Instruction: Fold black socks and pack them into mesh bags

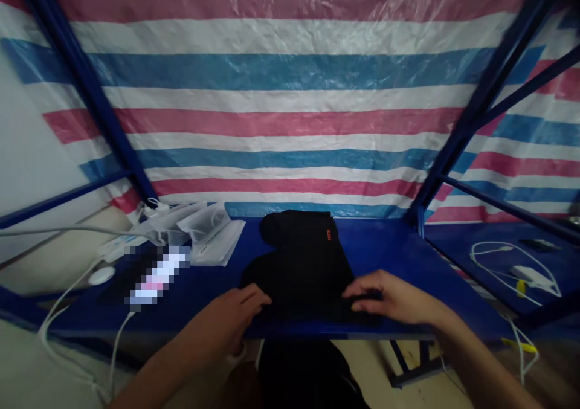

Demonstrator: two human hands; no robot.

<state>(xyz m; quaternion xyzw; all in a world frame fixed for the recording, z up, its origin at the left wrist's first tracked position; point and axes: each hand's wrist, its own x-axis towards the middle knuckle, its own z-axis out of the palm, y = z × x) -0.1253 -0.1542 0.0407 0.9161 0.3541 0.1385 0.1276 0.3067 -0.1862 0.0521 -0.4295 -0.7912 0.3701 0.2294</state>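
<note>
A black cloth item [299,258] with small red lettering near its upper right lies flat on the blue tabletop, two rounded parts pointing left. My left hand [242,312] touches its lower left edge near the table's front, fingers bent together. On the other side, my right hand [385,297] pinches the cloth's lower right corner between thumb and fingers.
Clear plastic bags [211,234] lie at the table's back left, beside a white power strip [120,246]. A lit phone [158,279] with a cable and a white round object [102,275] are at left. Blue metal posts flank the table [389,246]. A charger [532,276] lies far right.
</note>
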